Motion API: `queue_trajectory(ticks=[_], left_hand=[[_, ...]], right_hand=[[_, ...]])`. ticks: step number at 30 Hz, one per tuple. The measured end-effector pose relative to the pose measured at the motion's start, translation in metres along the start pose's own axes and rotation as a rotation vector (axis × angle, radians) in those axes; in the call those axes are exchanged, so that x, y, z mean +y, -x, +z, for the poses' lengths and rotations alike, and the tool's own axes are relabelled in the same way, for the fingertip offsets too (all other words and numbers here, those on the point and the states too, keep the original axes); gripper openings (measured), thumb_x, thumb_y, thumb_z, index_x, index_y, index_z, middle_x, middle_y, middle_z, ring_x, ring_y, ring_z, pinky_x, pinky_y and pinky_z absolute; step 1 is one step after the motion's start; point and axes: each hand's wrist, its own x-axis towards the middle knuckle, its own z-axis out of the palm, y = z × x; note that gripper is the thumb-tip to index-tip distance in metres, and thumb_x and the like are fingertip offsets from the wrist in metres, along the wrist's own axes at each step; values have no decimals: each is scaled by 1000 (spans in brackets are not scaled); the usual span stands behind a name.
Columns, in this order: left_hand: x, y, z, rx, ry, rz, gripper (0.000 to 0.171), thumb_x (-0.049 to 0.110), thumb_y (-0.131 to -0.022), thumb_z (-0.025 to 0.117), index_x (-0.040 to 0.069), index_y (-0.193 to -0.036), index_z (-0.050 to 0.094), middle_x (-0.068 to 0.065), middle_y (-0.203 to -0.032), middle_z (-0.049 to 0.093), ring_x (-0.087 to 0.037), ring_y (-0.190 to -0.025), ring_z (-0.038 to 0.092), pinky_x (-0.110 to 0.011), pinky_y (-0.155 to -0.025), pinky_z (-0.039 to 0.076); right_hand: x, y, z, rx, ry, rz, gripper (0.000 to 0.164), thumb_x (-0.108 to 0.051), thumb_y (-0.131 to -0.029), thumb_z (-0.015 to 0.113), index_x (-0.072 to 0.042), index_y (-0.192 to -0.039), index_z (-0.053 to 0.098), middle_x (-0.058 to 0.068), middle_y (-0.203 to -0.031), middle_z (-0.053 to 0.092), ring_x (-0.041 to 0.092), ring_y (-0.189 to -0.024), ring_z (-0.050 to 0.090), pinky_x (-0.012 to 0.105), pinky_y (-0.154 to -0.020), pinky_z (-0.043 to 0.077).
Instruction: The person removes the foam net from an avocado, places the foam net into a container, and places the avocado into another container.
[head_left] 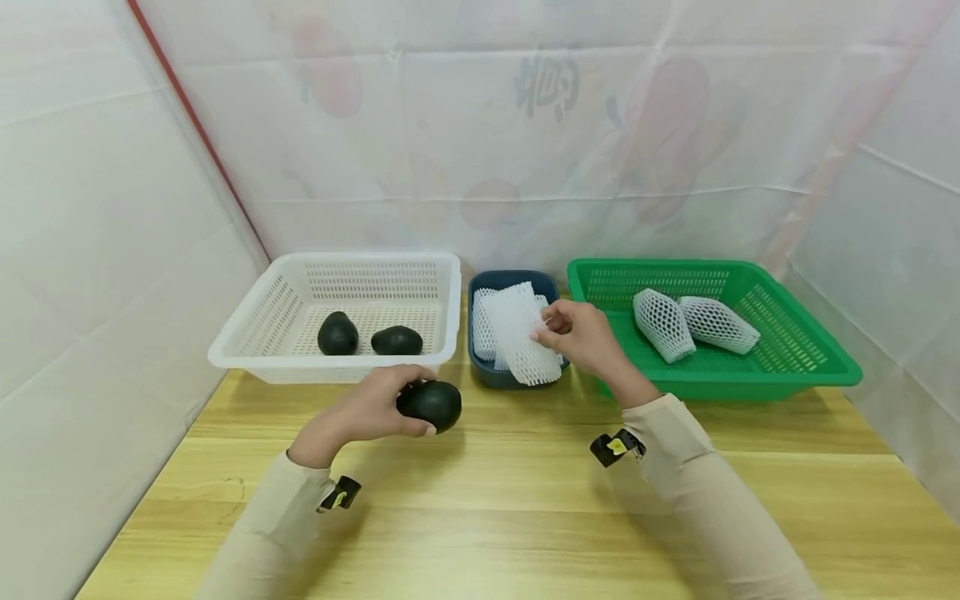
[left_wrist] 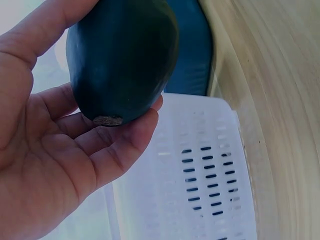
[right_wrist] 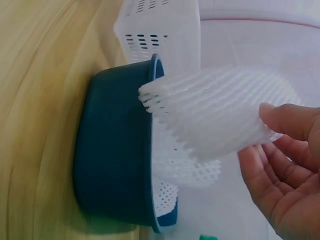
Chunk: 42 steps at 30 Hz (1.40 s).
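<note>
In the head view my left hand grips a dark avocado in front of the white basket. The left wrist view shows fingers and thumb wrapped about the avocado, its brown stem end toward the palm. My right hand pinches a white foam net sleeve by its right edge, over the dark blue bin. In the right wrist view the foam net sleeve hangs across the bin's rim, thumb on one side and fingers behind. More foam sleeves lie in the bin below it.
The white basket at the left holds two more avocados. At the right, a green basket holds two sleeved fruits. All stand on a wooden table, against a white curtain.
</note>
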Motion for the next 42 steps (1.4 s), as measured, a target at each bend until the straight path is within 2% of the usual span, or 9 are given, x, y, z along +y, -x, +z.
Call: queue_trajectory(ticks=[7,13,18,21,27,36,39,42], left_hand=[[-3,6,-5,16,-12,-16,58,30,-67,83,8,-115,60,0,-102,61,-16,-90,56,-37,-79,45],[-6,10,-6,20,-16,0,58,32,-68,83,7,-114,60,1,-101,61,-15,-89,55,-37,-78,45],[-4,11,-8,28,-2,-13,60,31,-68,83,6,-116,59,0,-102,61,-16,-90,55,-37,-78,46],[-3,12,-10,35,12,-26,61,28,-67,84,6,-118,59,-1,-102,61,-16,-90,55,-38,-79,46],[-4,14,-11,38,15,-37,61,26,-67,84,5,-118,59,-1,-103,61,-17,-90,55,-39,-79,46],[-5,14,-12,43,28,-53,62,27,-67,84,5,-119,58,-2,-103,61,-17,-91,55,-38,-79,46],[-6,14,-13,55,16,-47,63,30,-67,84,5,-120,58,-2,-105,61,-18,-92,55,-38,-79,46],[-6,16,-16,105,-9,-25,65,33,-68,83,4,-121,58,-5,-110,61,-20,-93,56,-39,-78,47]], right_hand=[[-1,-15,8,55,-150,93,29,-17,-83,72,1,-102,60,14,-88,63,22,-67,64,32,-57,53],[-1,-25,20,101,-191,149,35,-21,-83,72,1,-106,56,14,-81,66,21,-61,64,36,-57,54],[-1,-28,27,78,-147,187,45,-35,-83,70,-3,-111,55,10,-84,67,20,-65,66,36,-59,53],[0,-28,28,58,-92,178,47,-39,-84,68,-3,-112,56,9,-85,66,20,-68,65,35,-58,51],[1,-25,29,38,-29,137,41,-34,-85,68,-1,-107,60,9,-84,65,19,-68,62,37,-59,49],[0,-26,29,28,13,106,31,-30,-85,68,-4,-100,62,8,-85,65,21,-72,60,37,-62,49],[-3,-24,26,-30,71,96,32,-27,-85,68,-3,-104,61,10,-89,65,23,-76,60,38,-64,49],[-12,-18,20,-136,189,73,38,-26,-86,67,-3,-114,58,14,-101,64,27,-87,60,42,-70,49]])
